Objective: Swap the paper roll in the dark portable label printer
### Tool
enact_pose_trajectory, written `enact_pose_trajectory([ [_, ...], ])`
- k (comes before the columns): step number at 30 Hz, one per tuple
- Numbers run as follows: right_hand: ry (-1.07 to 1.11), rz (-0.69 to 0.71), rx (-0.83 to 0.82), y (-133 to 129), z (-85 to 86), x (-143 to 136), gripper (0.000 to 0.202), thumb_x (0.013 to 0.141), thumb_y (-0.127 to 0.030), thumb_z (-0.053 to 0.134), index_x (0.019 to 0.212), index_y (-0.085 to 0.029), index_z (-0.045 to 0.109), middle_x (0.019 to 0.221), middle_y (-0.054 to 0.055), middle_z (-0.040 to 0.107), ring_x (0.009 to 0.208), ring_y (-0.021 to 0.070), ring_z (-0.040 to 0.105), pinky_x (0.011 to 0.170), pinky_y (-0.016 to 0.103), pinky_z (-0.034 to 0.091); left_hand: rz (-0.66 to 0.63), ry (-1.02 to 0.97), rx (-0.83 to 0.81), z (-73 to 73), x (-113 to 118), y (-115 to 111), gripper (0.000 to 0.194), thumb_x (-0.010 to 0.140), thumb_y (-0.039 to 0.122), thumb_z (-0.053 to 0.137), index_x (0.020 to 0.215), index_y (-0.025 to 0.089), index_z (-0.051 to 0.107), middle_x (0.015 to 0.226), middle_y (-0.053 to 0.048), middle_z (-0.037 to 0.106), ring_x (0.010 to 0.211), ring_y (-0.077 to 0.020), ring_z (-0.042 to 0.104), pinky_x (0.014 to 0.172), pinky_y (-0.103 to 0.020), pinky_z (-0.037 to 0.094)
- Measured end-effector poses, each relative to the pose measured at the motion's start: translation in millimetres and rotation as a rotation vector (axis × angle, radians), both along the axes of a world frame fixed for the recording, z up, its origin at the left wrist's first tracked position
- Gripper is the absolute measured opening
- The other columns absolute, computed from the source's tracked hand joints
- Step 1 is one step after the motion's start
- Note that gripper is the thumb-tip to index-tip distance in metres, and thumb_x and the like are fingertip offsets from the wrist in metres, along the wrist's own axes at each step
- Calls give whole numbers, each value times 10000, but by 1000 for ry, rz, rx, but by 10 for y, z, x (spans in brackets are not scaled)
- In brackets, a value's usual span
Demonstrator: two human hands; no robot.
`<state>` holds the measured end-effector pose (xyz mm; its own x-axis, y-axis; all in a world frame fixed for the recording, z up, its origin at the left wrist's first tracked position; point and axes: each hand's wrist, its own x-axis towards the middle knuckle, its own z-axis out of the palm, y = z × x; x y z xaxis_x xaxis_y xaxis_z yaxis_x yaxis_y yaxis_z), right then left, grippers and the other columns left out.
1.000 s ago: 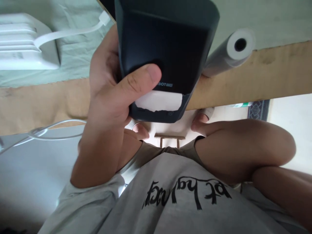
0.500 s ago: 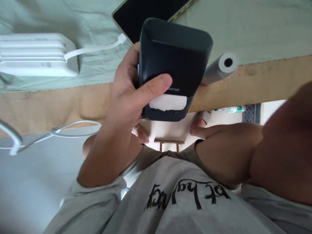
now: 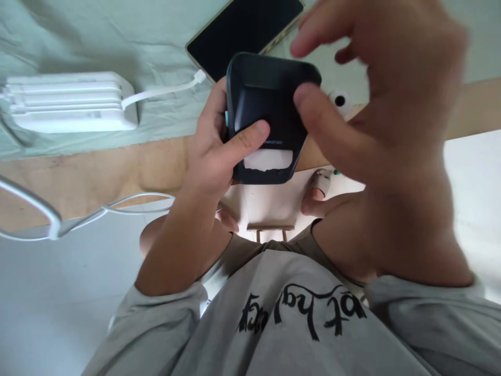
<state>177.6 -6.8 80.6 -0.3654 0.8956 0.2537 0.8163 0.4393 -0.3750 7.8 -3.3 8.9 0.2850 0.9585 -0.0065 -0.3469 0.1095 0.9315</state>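
Note:
My left hand (image 3: 219, 151) grips a small dark printer (image 3: 270, 115) over the table's near edge, thumb pressed on its top. A torn strip of white paper (image 3: 268, 159) sticks out of its slot. My right hand (image 3: 371, 99) hovers close to the camera, blurred, fingers spread, its thumb just over the printer's right side; contact is unclear. It holds nothing. A white paper roll (image 3: 340, 101) lies on the table behind the printer, mostly hidden by my right hand.
A black phone (image 3: 242, 31) lies face up on the pale green cloth (image 3: 129, 47). A white power bank (image 3: 70, 102) sits at the left, its white cable running to the phone. Another white cable (image 3: 78, 219) loops off the brown table edge (image 3: 97, 172). My knees are below.
My right hand has risen from the lower right into the middle of the view, up to the printer. The printer and left hand appear smaller and lower as the view shifted.

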Motion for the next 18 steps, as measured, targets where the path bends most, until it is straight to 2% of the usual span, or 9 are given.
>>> enact_pose_trajectory([
  [3, 39, 62, -16, -13, -107, -4, 321, 925, -357, 350, 1107, -145, 509, 1153, 14, 528, 1102, 64, 492, 922, 222, 426, 18, -38, 1, 22, 9, -17, 432, 745, 471, 684, 1081, 229, 561, 1040, -40, 592, 1031, -209, 580, 834, -287, 470],
  [6, 35, 102, -38, -3, -102, -10, 274, 943, -303, 308, 1110, -145, 458, 1151, 7, 507, 1204, 74, 446, 992, 225, 421, 66, -161, 81, 32, 49, -8, 344, 788, 441, 613, 1065, 239, 578, 1139, -23, 595, 1236, -237, 499, 988, -308, 455],
  [9, 11, 103, -81, 39, -31, -36, 231, 935, -229, 315, 1121, -141, 420, 1154, -2, 484, 1224, 63, 428, 1038, 203, 401, 62, -243, 88, 45, 75, 22, 281, 889, 412, 444, 1109, 286, 565, 1296, 48, 536, 1386, -178, 355, 1174, -292, 316],
  [11, 23, 105, -104, 69, -6, -44, 228, 934, -215, 317, 1127, -141, 413, 1163, -4, 479, 1225, 57, 430, 1007, 181, 406, 55, -294, 30, 47, 63, 42, 322, 937, 333, 345, 1199, 285, 525, 1370, 60, 486, 1423, -154, 291, 1222, -286, 229],
  [13, 50, 101, -114, 92, -12, -33, 229, 938, -224, 318, 1128, -142, 416, 1175, -4, 480, 1237, 53, 424, 981, 172, 407, 51, -313, -43, 40, 34, 54, 367, 947, 282, 336, 1282, 244, 481, 1419, 38, 444, 1391, -164, 347, 1225, -304, 221],
  [15, 51, 88, -123, 105, -37, -10, 244, 939, -254, 335, 1131, -140, 432, 1195, 1, 486, 1213, 42, 437, 988, 174, 400, 87, -303, -97, 33, 2, 56, 377, 956, 286, 337, 1282, 187, 498, 1379, -3, 491, 1262, -164, 490, 1179, -327, 307],
  [18, 64, 95, -161, 95, -70, 23, 295, 927, -293, 374, 1167, -139, 452, 1236, 10, 490, 1179, 26, 457, 997, 169, 404, 121, -226, -108, 51, -30, 51, 330, 958, 285, 368, 1047, 143, 651, 1072, -10, 661, 981, -113, 619, 983, -246, 479],
])
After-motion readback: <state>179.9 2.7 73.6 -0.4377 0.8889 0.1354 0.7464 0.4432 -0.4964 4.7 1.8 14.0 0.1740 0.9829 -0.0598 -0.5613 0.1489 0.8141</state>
